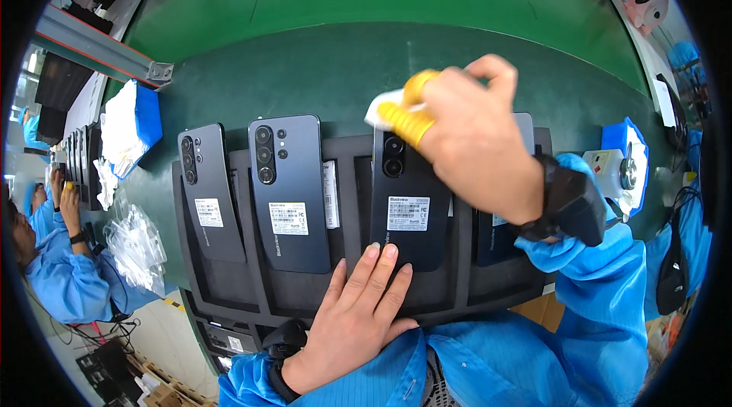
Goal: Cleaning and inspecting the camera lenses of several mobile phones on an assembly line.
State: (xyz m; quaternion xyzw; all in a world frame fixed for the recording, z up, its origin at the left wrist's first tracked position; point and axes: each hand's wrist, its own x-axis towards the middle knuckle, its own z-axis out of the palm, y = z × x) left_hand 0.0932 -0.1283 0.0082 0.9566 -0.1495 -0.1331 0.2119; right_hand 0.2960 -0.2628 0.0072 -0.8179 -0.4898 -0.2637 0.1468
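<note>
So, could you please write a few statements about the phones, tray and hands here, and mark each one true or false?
1. The left hand touches the lower end of the third phone from the left. True.
2. The tray is white. False: the tray is black.
3. The right hand holds a white wipe. True.
4. The leftmost phone lies camera side down. False: the leftmost phone has its cameras facing up.
5. A blue bin stands left of the tray. True.
</note>
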